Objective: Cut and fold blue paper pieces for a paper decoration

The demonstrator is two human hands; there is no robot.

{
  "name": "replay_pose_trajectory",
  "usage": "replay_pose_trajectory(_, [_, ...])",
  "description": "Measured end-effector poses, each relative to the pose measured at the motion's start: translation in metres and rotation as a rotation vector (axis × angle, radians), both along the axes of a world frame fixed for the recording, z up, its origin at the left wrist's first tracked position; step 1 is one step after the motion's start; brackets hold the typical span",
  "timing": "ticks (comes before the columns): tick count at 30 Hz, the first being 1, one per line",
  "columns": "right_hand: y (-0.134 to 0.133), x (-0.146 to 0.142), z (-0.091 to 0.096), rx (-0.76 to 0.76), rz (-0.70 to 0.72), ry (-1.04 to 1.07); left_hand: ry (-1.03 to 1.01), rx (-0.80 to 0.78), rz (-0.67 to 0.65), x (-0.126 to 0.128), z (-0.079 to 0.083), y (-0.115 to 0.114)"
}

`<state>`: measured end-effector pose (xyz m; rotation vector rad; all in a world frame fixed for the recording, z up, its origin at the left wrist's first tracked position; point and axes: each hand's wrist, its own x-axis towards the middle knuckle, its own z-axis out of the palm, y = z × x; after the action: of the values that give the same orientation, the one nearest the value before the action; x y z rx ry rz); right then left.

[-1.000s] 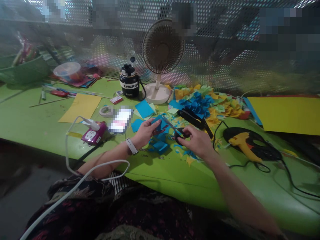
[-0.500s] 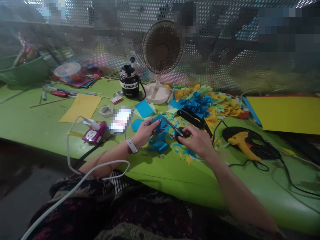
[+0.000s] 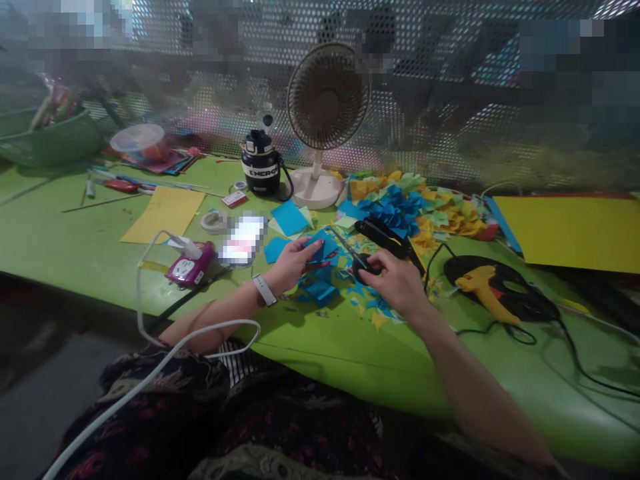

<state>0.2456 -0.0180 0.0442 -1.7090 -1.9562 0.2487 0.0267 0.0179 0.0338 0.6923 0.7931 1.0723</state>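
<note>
My left hand [image 3: 291, 264] pinches a piece of blue paper [image 3: 320, 248] just above the green table [image 3: 75, 247]. My right hand [image 3: 396, 283] grips the black handles of a pair of scissors [image 3: 356, 257], whose blades point up and left toward the blue paper. Under both hands lie blue paper scraps [image 3: 320, 291] and yellow bits. A white watch sits on my left wrist.
A desk fan [image 3: 325, 113] and a black bottle [image 3: 260, 170] stand behind. A yellow glue gun [image 3: 483, 288] with black cable lies right, beside a yellow sheet [image 3: 570, 230]. Folded paper pieces [image 3: 410, 207], a tape roll [image 3: 214, 222], a phone, a purple socket [image 3: 190, 267] and another yellow sheet [image 3: 163, 213] lie nearby.
The scissors' blades have drawn back a little from the blue paper and my right hand has dropped slightly toward the table. The left hand keeps its hold.
</note>
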Motion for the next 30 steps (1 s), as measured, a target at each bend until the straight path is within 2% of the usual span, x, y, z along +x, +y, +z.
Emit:
replay_pose_trajectory(6, [0.007,0.003,0.002,-0.129,-0.138,-0.123,-0.007,-0.016,0.021,-0.001,-0.001,0.002])
replay_pose_trajectory(11, [0.01,0.006,0.004,-0.279,-0.138,-0.321,-0.028,-0.019,0.005,-0.003,0.0,0.002])
replay_pose_trajectory(18, [0.011,0.011,0.006,-0.376,-0.157,-0.487,-0.018,-0.013,-0.04,-0.004,0.004,0.0])
replay_pose_trajectory(22, [0.008,0.012,0.01,-0.415,-0.12,-0.53,-0.039,-0.034,-0.048,-0.002,0.004,-0.001])
replay_pose_trajectory(26, [0.004,0.014,0.012,-0.386,-0.072,-0.598,-0.039,-0.074,-0.054,-0.001,0.004,-0.002])
replay_pose_trajectory(30, [0.003,0.016,0.011,-0.361,0.001,-0.578,-0.061,-0.071,-0.063,0.0,0.004,-0.004])
